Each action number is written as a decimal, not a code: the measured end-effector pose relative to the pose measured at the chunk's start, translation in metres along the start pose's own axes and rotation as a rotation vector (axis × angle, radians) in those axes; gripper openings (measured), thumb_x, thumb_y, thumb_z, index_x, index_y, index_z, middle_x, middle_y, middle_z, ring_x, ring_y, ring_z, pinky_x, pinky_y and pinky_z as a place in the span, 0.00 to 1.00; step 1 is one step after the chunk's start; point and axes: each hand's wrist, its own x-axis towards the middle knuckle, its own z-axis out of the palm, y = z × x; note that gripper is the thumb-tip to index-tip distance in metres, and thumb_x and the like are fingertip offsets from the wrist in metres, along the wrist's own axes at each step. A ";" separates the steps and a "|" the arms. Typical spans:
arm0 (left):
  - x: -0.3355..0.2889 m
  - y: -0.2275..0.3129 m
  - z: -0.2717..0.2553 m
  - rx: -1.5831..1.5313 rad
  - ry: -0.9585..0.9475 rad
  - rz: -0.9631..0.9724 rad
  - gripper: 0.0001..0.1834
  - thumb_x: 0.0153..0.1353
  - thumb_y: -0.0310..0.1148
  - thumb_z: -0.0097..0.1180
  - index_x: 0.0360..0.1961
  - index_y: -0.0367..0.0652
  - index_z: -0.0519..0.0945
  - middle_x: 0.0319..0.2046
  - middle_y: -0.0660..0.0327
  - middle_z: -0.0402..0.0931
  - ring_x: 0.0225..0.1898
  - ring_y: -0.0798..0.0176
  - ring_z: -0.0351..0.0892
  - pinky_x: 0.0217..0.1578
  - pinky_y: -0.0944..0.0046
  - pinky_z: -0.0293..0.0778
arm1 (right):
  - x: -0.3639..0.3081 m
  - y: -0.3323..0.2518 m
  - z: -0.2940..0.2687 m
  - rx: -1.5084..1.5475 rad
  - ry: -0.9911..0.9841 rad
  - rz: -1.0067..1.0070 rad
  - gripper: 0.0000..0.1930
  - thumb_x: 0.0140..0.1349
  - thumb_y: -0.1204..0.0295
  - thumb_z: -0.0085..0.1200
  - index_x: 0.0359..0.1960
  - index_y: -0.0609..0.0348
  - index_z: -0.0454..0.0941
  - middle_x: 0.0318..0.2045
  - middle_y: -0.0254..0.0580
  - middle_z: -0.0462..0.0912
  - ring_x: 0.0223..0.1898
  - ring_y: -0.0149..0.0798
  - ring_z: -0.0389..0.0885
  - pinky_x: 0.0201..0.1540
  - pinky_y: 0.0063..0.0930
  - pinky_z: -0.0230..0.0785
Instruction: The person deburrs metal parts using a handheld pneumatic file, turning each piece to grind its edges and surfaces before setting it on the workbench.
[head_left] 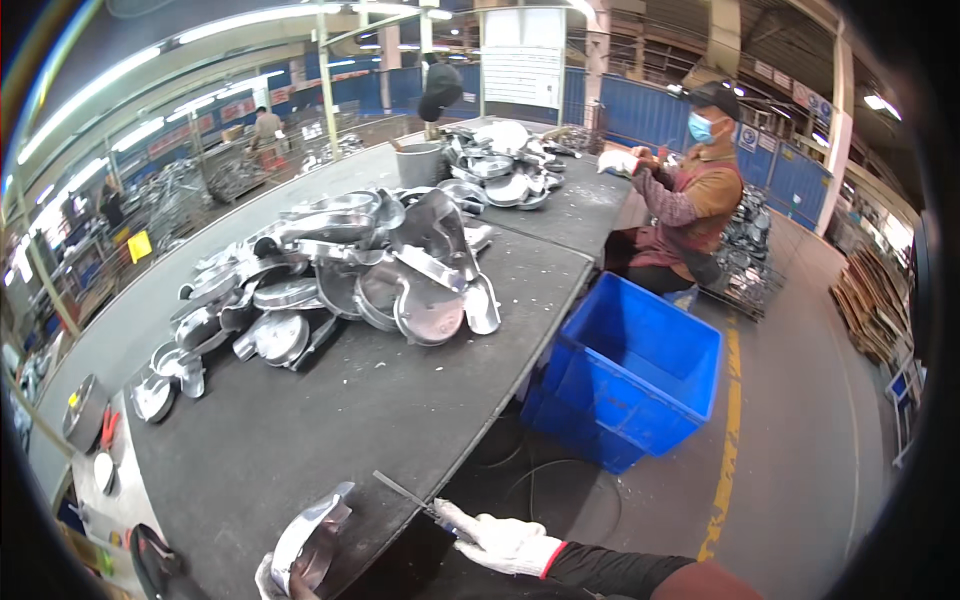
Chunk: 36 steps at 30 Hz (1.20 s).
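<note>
A worker's left hand (265,580), gloved and partly cut off at the frame's lower edge, grips the lower end of a shiny metal part (312,535) at 7 o'clock, its fingers bent around it. The part stands tilted at the near end of a dark table (330,410); whether it touches the surface cannot be told. At 6 o'clock, the right hand (505,540), in a white glove with a red cuff, closes around the handle of a thin tool (402,490), its blade aimed toward 10 o'clock over the table's edge. The 2 hands are apart, and the blade is clear of the part.

A heap (330,270) of similar parts spreads at 9 o'clock, with a smaller pile (505,165) at 12 o'clock beside a gray pail (420,165). A blue bin (645,370) sits at 4 o'clock, off the table's side. At 2 o'clock, a masked co-worker (705,190) in a dark cap holds a white-gloved hand (620,162) forward.
</note>
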 end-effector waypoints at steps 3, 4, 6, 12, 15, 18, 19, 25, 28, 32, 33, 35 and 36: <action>-0.010 -0.031 -0.001 -0.192 -0.054 -0.063 0.17 0.72 0.50 0.54 0.48 0.54 0.87 0.15 0.69 0.69 0.11 0.73 0.63 0.14 0.68 0.55 | 0.000 0.009 0.014 0.053 0.031 -0.004 0.38 0.77 0.49 0.41 0.83 0.29 0.36 0.46 0.59 0.82 0.40 0.60 0.87 0.46 0.56 0.79; -0.013 -0.043 -0.006 -0.247 -0.063 -0.082 0.17 0.72 0.50 0.53 0.48 0.55 0.87 0.14 0.70 0.68 0.11 0.73 0.62 0.14 0.68 0.54 | -0.001 0.007 0.014 0.055 0.033 -0.007 0.38 0.77 0.49 0.41 0.83 0.29 0.36 0.46 0.59 0.82 0.40 0.60 0.87 0.46 0.56 0.79; -0.020 -0.065 -0.020 -0.349 -0.072 -0.121 0.16 0.71 0.50 0.52 0.48 0.57 0.87 0.13 0.71 0.66 0.10 0.74 0.61 0.13 0.69 0.52 | -0.004 0.001 0.011 0.029 0.031 0.046 0.39 0.77 0.49 0.41 0.83 0.29 0.37 0.45 0.60 0.82 0.41 0.60 0.87 0.47 0.56 0.79; -0.039 -0.116 -0.073 -0.610 -0.093 -0.216 0.16 0.71 0.50 0.49 0.49 0.62 0.87 0.10 0.73 0.60 0.08 0.76 0.56 0.13 0.70 0.48 | -0.003 0.015 0.016 0.046 0.056 0.037 0.39 0.75 0.50 0.42 0.83 0.30 0.37 0.47 0.62 0.83 0.43 0.61 0.86 0.49 0.56 0.78; -0.050 -0.134 -0.095 -0.522 -0.062 -0.354 0.16 0.71 0.50 0.49 0.50 0.64 0.86 0.10 0.73 0.61 0.08 0.75 0.57 0.13 0.70 0.49 | 0.001 0.015 0.017 0.030 0.044 0.024 0.40 0.75 0.50 0.42 0.83 0.32 0.38 0.48 0.62 0.83 0.45 0.62 0.86 0.51 0.56 0.78; -0.042 -0.154 -0.100 -0.462 -0.058 -0.483 0.15 0.71 0.50 0.49 0.51 0.67 0.85 0.10 0.73 0.61 0.08 0.74 0.58 0.13 0.69 0.51 | 0.003 0.018 0.022 0.043 0.052 0.020 0.39 0.76 0.49 0.41 0.83 0.26 0.36 0.48 0.58 0.83 0.46 0.61 0.87 0.50 0.59 0.78; -0.036 -0.163 -0.102 -0.442 -0.061 -0.525 0.15 0.71 0.50 0.49 0.52 0.68 0.85 0.10 0.73 0.61 0.08 0.74 0.58 0.13 0.69 0.51 | 0.002 0.016 0.022 0.044 0.063 0.017 0.39 0.76 0.49 0.41 0.83 0.26 0.36 0.48 0.58 0.83 0.46 0.61 0.87 0.50 0.59 0.78; -0.062 -0.203 -0.067 -0.361 -0.107 -0.876 0.15 0.71 0.51 0.50 0.55 0.73 0.83 0.11 0.72 0.63 0.09 0.73 0.59 0.13 0.68 0.54 | -0.013 -0.016 0.008 0.064 0.075 0.070 0.39 0.76 0.52 0.43 0.83 0.33 0.39 0.49 0.64 0.83 0.50 0.63 0.85 0.55 0.56 0.76; -0.062 -0.225 -0.051 -0.300 -0.162 -1.044 0.15 0.72 0.51 0.50 0.56 0.75 0.82 0.11 0.72 0.63 0.09 0.72 0.60 0.13 0.67 0.55 | -0.006 -0.002 0.018 0.055 0.090 0.057 0.39 0.76 0.52 0.42 0.83 0.34 0.38 0.48 0.63 0.83 0.48 0.63 0.85 0.54 0.56 0.76; -0.048 -0.255 -0.050 -0.177 -0.202 -1.235 0.16 0.72 0.51 0.50 0.58 0.79 0.81 0.11 0.71 0.64 0.09 0.71 0.61 0.14 0.67 0.57 | -0.006 0.002 0.011 0.010 0.033 0.018 0.39 0.77 0.51 0.42 0.83 0.36 0.36 0.45 0.62 0.82 0.45 0.61 0.85 0.52 0.54 0.76; -0.046 -0.259 -0.050 -0.143 -0.220 -1.281 0.16 0.72 0.51 0.50 0.58 0.80 0.80 0.11 0.71 0.64 0.09 0.71 0.61 0.14 0.67 0.58 | -0.011 0.003 0.011 -0.005 0.031 0.003 0.40 0.77 0.51 0.42 0.83 0.36 0.36 0.45 0.62 0.82 0.45 0.61 0.85 0.52 0.54 0.77; -0.046 -0.264 -0.058 -0.064 -0.239 -1.372 0.17 0.72 0.52 0.50 0.59 0.81 0.80 0.11 0.71 0.64 0.09 0.70 0.62 0.14 0.66 0.59 | -0.018 0.004 0.014 -0.004 0.036 0.009 0.40 0.77 0.51 0.42 0.83 0.35 0.35 0.44 0.62 0.82 0.44 0.61 0.85 0.51 0.54 0.77; -0.026 -0.222 -0.037 -0.045 -0.237 -1.389 0.17 0.72 0.52 0.50 0.59 0.81 0.80 0.11 0.71 0.64 0.09 0.70 0.62 0.14 0.66 0.59 | -0.011 0.007 0.016 -0.004 0.065 0.025 0.39 0.77 0.51 0.42 0.83 0.32 0.36 0.42 0.60 0.83 0.41 0.60 0.86 0.48 0.55 0.78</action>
